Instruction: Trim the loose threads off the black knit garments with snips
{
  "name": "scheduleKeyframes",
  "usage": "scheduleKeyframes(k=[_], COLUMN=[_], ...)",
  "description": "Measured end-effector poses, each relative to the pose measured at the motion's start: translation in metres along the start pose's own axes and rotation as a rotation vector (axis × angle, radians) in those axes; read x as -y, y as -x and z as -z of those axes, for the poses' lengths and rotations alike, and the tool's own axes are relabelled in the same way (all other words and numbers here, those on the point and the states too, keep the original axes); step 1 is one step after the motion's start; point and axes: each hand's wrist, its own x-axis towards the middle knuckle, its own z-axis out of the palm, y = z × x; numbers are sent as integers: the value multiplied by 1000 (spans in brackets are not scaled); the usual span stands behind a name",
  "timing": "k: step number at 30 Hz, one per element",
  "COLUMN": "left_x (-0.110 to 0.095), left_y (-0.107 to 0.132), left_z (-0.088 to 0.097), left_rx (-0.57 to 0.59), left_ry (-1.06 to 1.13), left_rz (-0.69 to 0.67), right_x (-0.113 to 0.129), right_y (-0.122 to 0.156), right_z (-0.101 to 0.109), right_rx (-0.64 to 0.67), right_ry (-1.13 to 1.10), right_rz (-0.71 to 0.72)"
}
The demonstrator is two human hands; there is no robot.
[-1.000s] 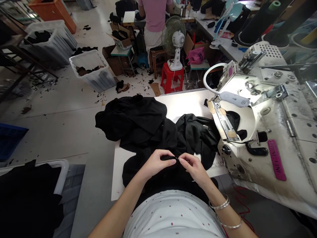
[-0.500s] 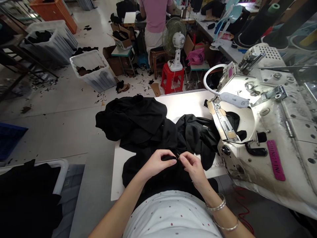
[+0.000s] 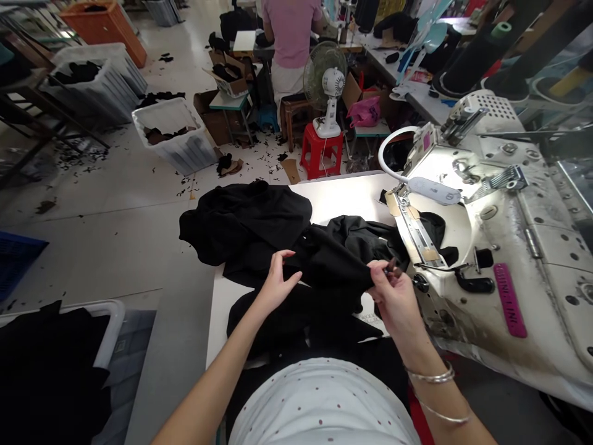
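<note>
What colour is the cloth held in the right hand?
The cloth in the right hand is black, best seen in the head view.

Around the red stool, pale scrap-littered floor; atop it, white fan; left of it, wooden stool, then white bin; in front, brightly lit counter.

A white fan stands on a red plastic stool behind a co-worker in a pink top on a workshop floor littered with dark scraps. Nearby, an open cardboard box sits near the back edge of a small green-edged table, and a pink bag rests toward the left end of a second table. White plastic bins, an orange bin and a blue basket occupy the floor's left side.
</note>
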Motion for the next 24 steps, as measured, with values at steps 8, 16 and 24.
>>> scheduleKeyframes(k=[8, 16, 24], left_x=[6, -53, -98], left_y=[-24, -40, -5], left_z=[-38, -60, 91], left_rx=[220, 546, 138], left_ry=[-100, 181, -120], left_rz=[-7, -182, -172], right_x=[64, 128, 139], right_y=[-9, -21, -8], right_z=[-14, -36, 27], right_rx=[27, 177, -260], right_ry=[-263, -272, -209], right_rz=[-36, 208, 478])
